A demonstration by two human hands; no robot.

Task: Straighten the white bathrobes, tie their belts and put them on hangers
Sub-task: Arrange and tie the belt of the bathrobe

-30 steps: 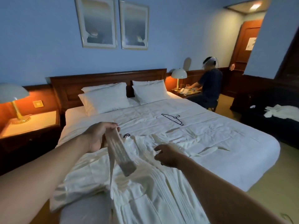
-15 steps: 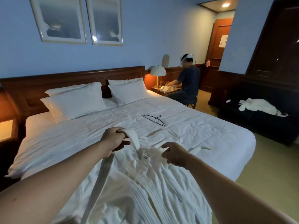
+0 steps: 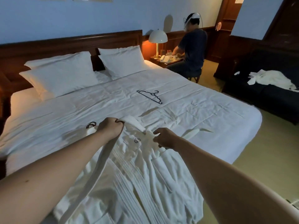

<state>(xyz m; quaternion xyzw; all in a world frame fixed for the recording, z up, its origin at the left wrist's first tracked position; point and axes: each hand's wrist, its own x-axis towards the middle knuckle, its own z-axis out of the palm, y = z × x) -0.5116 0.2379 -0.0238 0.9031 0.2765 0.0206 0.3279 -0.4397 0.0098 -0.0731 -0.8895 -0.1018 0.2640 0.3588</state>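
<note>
White robe (image 3: 137, 172) is lying rumpled on the bed (image 3: 210, 113). The left hand (image 3: 111, 127) is fisting the belt (image 3: 103, 160); the right hand (image 3: 165, 138) is pinching cloth beside it. Pulling both ends evenly before knotting should be keeping it flat, the hanger (image 3: 150, 96) lying beyond.

Left hand (image 3: 111, 127) grips belt (image 3: 103, 160) over bathrobe (image 3: 145, 183) on bed (image 3: 202, 110). Right hand (image 3: 165, 138) pinches robe fabric. Black hanger (image 3: 150, 96) lies beyond, apart.

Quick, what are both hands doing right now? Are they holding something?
Left hand: closed, gripping the white belt of the bathrobe.
Right hand: closed, pinching bathrobe fabric near the belt.
</note>
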